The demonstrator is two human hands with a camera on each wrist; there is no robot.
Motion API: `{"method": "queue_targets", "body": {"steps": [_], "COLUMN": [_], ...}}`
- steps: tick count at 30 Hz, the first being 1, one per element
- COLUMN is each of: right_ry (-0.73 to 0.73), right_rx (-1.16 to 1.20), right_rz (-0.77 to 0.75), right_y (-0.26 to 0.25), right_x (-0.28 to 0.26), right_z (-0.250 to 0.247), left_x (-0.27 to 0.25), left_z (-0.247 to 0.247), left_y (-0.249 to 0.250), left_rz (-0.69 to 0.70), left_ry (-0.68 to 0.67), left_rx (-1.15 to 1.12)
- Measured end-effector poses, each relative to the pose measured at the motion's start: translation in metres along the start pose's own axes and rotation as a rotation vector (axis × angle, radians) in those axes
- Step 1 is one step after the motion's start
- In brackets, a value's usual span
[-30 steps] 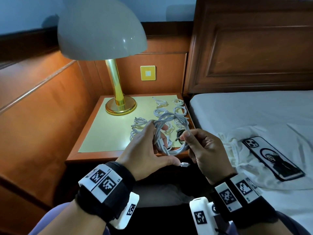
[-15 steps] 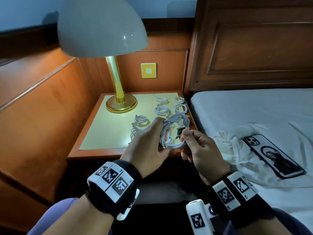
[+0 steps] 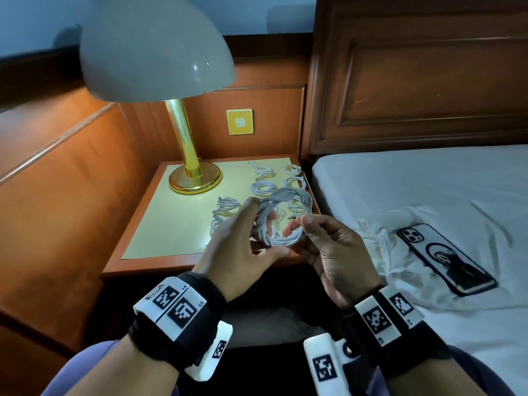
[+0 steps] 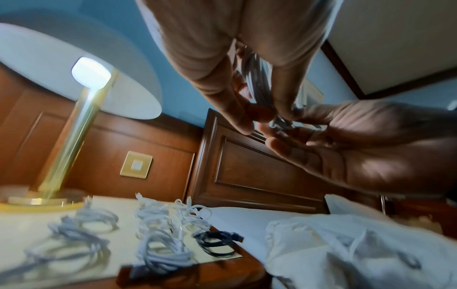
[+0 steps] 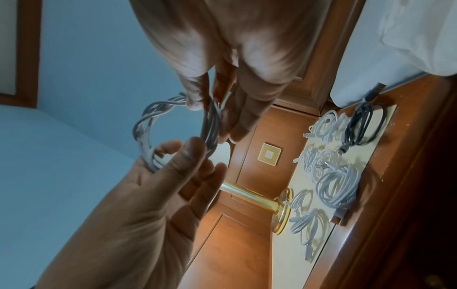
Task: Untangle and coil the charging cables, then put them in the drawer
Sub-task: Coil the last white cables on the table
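Note:
I hold a white charging cable coil point(image 3: 288, 195) in the air over the front edge of the nightstand point(image 3: 171, 224). My left hand point(image 3: 260, 208) has its fingers through the ring and its thumb outside, gripping the coil's left side. My right hand point(image 3: 303, 222) pinches the right side between thumb and index finger. In the right wrist view the coil point(image 5: 158, 109) shows a twisted section at its top. Several other coiled white cables point(image 3: 263, 187) and one black coil point(image 4: 215, 242) lie on the nightstand. No drawer can be made out.
A brass lamp point(image 3: 194, 172) with a white dome shade stands at the nightstand's back left. The bed point(image 3: 428, 181) is on the right, with a crumpled white cloth point(image 3: 385, 252) and a phone point(image 3: 445, 258) lying on it. A wooden wall panel runs along the left.
The plug end that dangled under the coil a second ago no longer shows. Both hands have stayed on the coil, and the right fingers now pinch its right side.

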State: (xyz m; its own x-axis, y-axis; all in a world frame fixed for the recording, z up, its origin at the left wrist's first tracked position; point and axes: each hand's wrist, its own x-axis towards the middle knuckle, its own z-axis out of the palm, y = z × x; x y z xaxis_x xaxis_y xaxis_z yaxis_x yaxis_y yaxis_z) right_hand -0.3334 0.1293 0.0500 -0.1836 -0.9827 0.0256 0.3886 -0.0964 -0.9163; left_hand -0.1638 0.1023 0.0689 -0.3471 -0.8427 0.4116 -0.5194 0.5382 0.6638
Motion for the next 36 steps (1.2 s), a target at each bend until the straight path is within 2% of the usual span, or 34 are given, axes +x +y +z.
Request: {"method": "queue_targets", "body": {"steps": [4,8,12,19,28,33,36], "right_ry": [0.029,0.073,0.056,0.006,0.017,0.060,0.038], "right_rx": [0.021,0.138,0.216,0.349,0.222,0.280,0.293], "right_rz": [-0.015,0.032,0.074,0.167,0.193,0.220,0.257], "right_y": [0.0010,0.0025,0.0021,-0.0020,0.0002,0.0029,0.0014], "right_x": [-0.0006,-0.0001,-0.0009,-0.0005,0.0043,0.0054,0.0054], "right_z": [0.0005,0.0013,0.0045,0.0071,0.0045,0.0077,0.0067], "left_x": [0.0003,0.0027,0.0032,0.0052,0.0056,0.0077,0.0090], "left_z": [0.0030,0.0050,0.0054,0.0036,0.0012,0.0008,0.0018], "left_y": [-0.0021,-0.0045,-0.0063,-0.0086,-0.0069,-0.0004,-0.0015], "left_rz": [-0.097,-0.198,-0.297,-0.468,-0.458,-0.536,-0.530], "left_ry": [-0.010,-0.008,-0.012,-0.024,-0.002,-0.007,0.004], "left_rx": [-0.124,-0.235,-0.409,-0.864,-0.793,-0.945,-1.024]}}
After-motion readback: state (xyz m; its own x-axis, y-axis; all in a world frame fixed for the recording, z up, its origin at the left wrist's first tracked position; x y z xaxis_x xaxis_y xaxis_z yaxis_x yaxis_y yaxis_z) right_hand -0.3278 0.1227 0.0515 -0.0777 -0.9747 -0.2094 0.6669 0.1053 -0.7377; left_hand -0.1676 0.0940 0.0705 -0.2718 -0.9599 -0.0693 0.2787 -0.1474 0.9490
